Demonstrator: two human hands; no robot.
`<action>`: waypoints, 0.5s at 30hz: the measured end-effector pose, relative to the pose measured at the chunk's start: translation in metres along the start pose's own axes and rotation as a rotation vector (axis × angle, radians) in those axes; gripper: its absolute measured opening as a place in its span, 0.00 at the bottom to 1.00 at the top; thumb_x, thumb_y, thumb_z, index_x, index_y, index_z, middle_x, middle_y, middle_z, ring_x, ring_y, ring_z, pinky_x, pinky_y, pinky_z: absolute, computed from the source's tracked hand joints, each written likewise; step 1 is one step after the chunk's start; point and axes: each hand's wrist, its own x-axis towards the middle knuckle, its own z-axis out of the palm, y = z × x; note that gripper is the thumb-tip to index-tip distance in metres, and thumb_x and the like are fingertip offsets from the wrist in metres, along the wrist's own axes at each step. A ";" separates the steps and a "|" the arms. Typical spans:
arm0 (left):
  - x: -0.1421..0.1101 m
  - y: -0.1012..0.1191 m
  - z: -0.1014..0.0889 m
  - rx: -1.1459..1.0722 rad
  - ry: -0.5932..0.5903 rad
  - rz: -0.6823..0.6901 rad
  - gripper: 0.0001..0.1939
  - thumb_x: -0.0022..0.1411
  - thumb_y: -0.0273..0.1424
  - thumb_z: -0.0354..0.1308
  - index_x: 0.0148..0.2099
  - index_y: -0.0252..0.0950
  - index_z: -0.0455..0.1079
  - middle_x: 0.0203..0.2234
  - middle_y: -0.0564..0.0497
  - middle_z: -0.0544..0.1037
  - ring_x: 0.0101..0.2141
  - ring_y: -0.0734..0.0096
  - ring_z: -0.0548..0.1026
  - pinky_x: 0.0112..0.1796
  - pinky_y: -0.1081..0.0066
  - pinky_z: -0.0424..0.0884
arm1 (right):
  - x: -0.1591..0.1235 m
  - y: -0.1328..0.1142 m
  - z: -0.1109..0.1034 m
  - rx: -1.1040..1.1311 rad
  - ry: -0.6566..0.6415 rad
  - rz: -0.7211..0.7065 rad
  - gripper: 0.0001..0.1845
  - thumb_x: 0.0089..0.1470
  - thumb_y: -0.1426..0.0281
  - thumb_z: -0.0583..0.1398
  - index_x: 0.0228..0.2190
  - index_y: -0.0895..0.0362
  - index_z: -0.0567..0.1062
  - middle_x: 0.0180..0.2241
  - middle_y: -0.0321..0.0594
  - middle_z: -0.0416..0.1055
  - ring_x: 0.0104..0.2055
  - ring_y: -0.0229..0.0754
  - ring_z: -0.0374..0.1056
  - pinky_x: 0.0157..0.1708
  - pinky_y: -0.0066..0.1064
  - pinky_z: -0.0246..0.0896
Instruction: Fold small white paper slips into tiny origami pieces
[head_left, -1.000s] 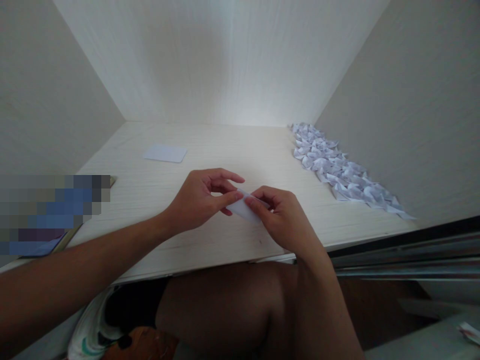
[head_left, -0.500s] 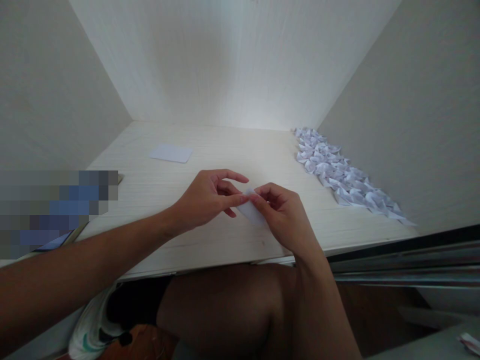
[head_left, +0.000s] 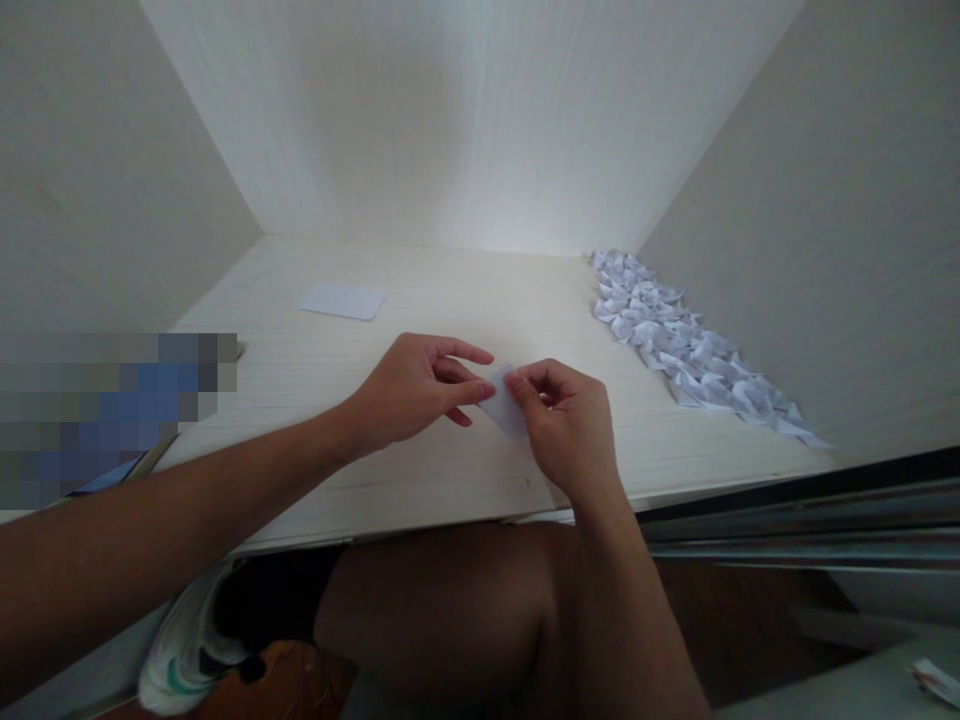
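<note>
A small piece of white paper (head_left: 507, 408) is held between my two hands, a little above the pale tabletop (head_left: 420, 490). My left hand (head_left: 424, 390) pinches its left edge with the thumb and a finger behind it; the index finger stretches out free above. On the right side, my right hand (head_left: 566, 410) grips the paper between thumb and curled fingers. The sheet is tilted, with one corner pointing up and its lower part showing between the hands. Whether it has folds I cannot make out.
Several folded white paper pieces (head_left: 667, 335) lie heaped in a long band along the right wall. A flat white stack or sheet of paper (head_left: 343, 300) rests at the back left. A blurred-out object (head_left: 127, 420) stands at the left edge. Below the tabletop are my legs.
My thumbs have moved apart along the paper: the right hand has shifted slightly right, and more of the paper's top shows between them. The left hand still pinches the left edge.
</note>
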 end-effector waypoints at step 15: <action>0.000 -0.010 0.000 -0.095 -0.060 0.066 0.18 0.52 0.38 0.77 0.42 0.34 0.83 0.30 0.48 0.81 0.31 0.70 0.76 0.22 0.77 0.75 | 0.001 0.001 -0.004 0.235 0.143 0.028 0.09 0.55 0.63 0.64 0.27 0.55 0.78 0.25 0.36 0.76 0.25 0.39 0.67 0.25 0.31 0.58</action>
